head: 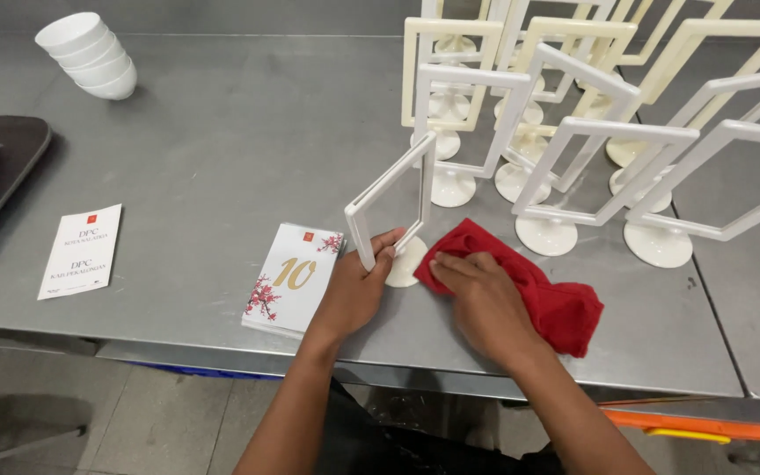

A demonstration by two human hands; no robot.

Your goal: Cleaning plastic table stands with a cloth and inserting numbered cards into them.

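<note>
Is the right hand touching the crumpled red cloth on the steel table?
Touching: the head view shows the right hand pressed flat on the crumpled red cloth, fingers overlapping its folds.

left hand (355,290) gripping frame stand (393,207), right hand (484,303) on red cloth (556,299)

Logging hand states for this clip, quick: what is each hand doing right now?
Left hand: closed around the white frame stand.
Right hand: fingers flat, pressing the red cloth, not gripping.
</note>
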